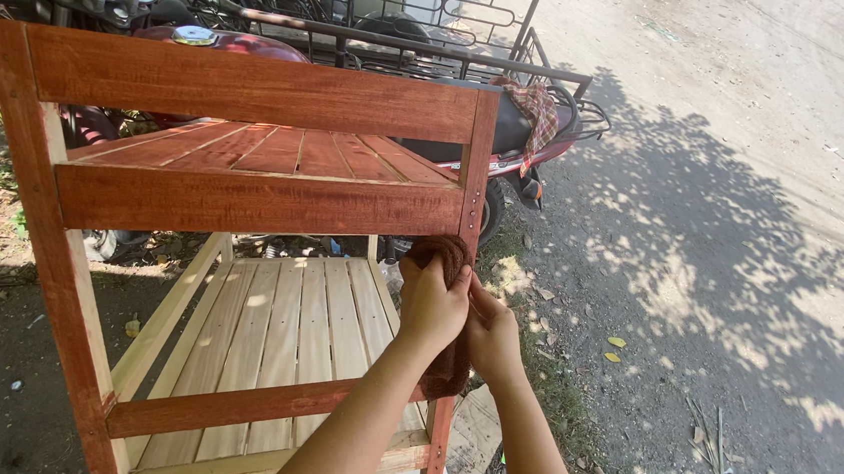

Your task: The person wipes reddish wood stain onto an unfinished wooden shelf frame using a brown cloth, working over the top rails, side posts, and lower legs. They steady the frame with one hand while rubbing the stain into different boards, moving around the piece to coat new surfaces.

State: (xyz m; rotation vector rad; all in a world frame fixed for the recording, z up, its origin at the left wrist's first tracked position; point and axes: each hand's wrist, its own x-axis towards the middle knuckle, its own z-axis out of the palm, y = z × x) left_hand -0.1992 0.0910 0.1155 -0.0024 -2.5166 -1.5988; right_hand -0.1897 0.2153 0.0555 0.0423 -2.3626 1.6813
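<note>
A wooden slatted rack (244,203) stands in front of me; its upper rails and top shelf are stained red-brown, while the lower shelf (274,326) is pale bare wood. My left hand (430,303) presses a dark brown stained rag (446,254) against the rack's right front post (474,186), just below the upper rail. My right hand (494,338) grips the lower part of the same rag around the post at mid height. Both arms reach up from the bottom of the view.
A red motorcycle (227,41) with a metal-railed side cart (438,28) is parked right behind the rack. A checked cloth (535,111) hangs on the cart. Dirt road with tree shadow lies to the right; grass and dry leaves surround the rack's feet.
</note>
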